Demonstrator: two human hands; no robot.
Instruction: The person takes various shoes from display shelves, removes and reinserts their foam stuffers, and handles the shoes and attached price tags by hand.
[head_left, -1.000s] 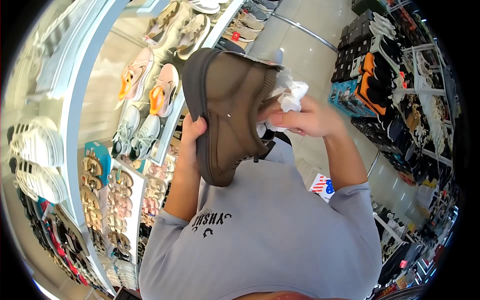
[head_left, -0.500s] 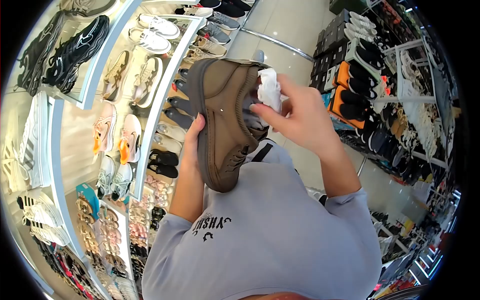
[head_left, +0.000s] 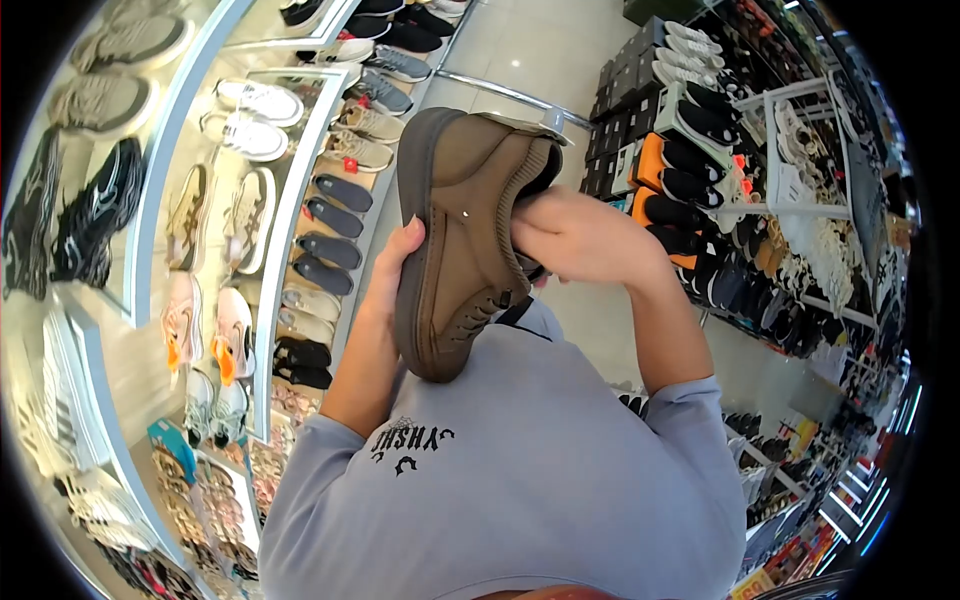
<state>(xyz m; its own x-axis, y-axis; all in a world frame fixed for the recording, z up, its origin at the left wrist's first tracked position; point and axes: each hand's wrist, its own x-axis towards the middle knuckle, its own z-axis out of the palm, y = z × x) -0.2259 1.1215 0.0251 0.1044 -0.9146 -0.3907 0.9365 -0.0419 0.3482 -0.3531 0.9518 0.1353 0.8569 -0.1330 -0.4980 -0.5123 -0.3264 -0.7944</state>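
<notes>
Head view: shoe [head_left: 458, 235] gripped by left hand [head_left: 393, 268] at its 9 o'clock. Right hand [head_left: 585, 238] inserted at 3 o'clock, grip can't be told.

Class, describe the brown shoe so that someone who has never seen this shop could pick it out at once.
Start from the grey shirt at the bottom. Just above it is the brown shoe, toe down, the left hand gripping its dark sole and the right hand reaching into its opening. Unlike the shelved shoes around it, it is held up in the air.
</notes>
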